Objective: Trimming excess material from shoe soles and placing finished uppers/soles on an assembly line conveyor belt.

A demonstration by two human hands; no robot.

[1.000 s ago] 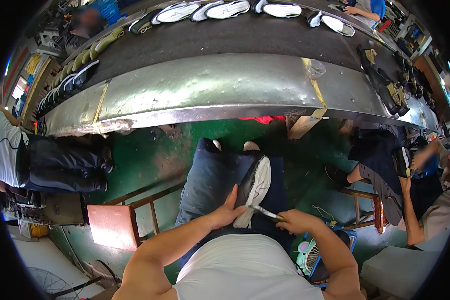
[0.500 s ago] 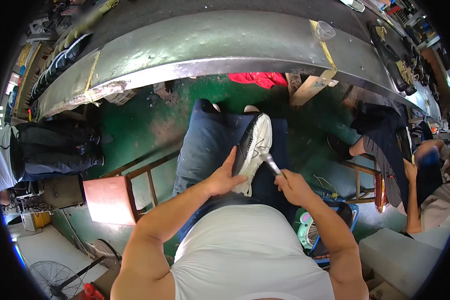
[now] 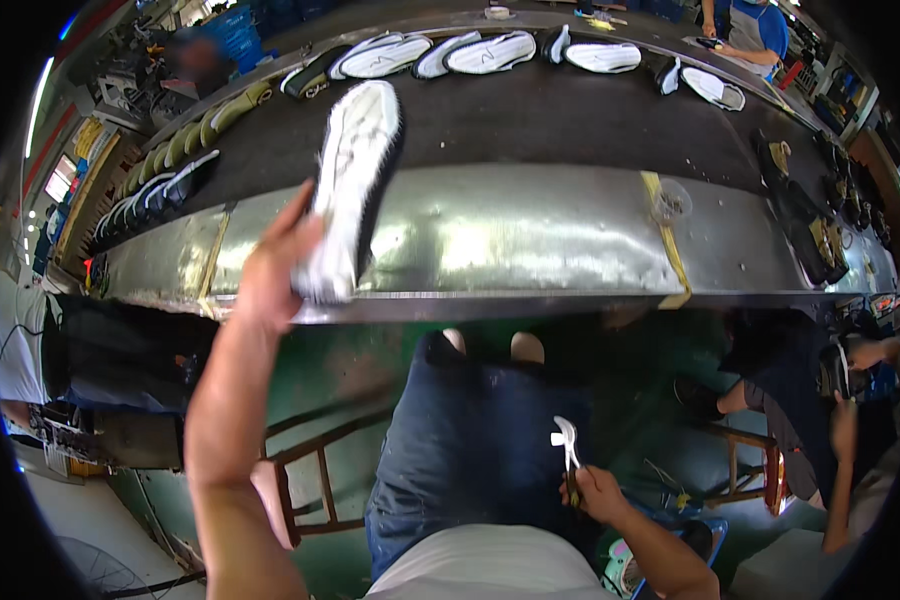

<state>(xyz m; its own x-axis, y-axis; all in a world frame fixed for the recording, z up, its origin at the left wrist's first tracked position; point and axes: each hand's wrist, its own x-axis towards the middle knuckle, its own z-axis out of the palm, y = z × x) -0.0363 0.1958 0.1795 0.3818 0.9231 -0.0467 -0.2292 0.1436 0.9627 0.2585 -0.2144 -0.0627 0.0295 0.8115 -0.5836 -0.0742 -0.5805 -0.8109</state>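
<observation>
Beyond the left hand (image 3: 278, 262), shoes (image 3: 491, 54) line the bench (image 3: 540, 225).

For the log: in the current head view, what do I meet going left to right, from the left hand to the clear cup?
Left hand → white-and-black shoe → metal hand tool → right hand → clear cup.

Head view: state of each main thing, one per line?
Black-and-white shoe: held up, white underside facing the camera
Left hand: grip closed on shoe
Silver metal hand tool: held by its handle, head pointing forward
Right hand: grip closed around tool
Row of white-bottomed shoes: lying, undersides mostly up
Clear plastic container: on metal-edged bench, contents unclear
</observation>
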